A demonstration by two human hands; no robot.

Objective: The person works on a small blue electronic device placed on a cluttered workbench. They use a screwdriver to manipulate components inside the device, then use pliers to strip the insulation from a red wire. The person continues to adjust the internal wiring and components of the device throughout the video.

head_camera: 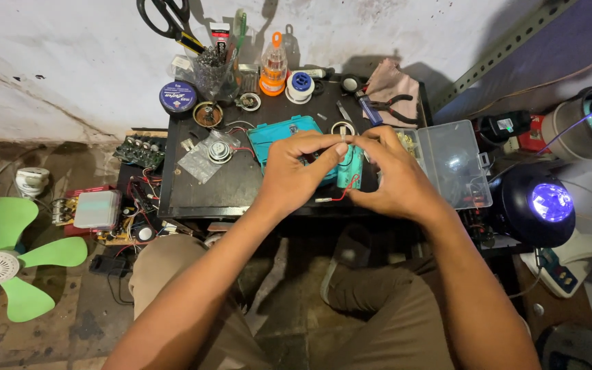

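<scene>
Battery pack (349, 166), teal cells bundled upright, sits between our two hands above the front half of the low dark table (193, 195). Left hand (301, 170) is curled, fingertips pinching at the top of the pack. Right hand (390, 176) wraps its far side, fingers closed on it, thumb near the top. A red wire (340, 197) loops out below the pack toward the table edge.

Just behind the hands we note a teal case (275, 137), partly covered by the left hand. To the right, a clear plastic organiser box (455, 161) with lid open hangs over the table edge. Left of the case: a small plastic bag with a round metal part (208, 156). Along the back: a blue round tin (177, 97), a solder spool (300, 87), an orange-capped bottle (273, 67), a cup of tools (212, 72), pliers on a pink cloth (393, 103). Scissors (168, 20) hang on the wall.

Off the table, a green fan blade (8, 257) lies on the floor at left, circuit boards (138, 151) beside the table, and a dark lamp with a violet glow (546, 203) at right.

What the fingertips pinch is too small to make out. The pack's underside and the case's right part are hidden by our hands. Our knees block the floor beneath the table.
</scene>
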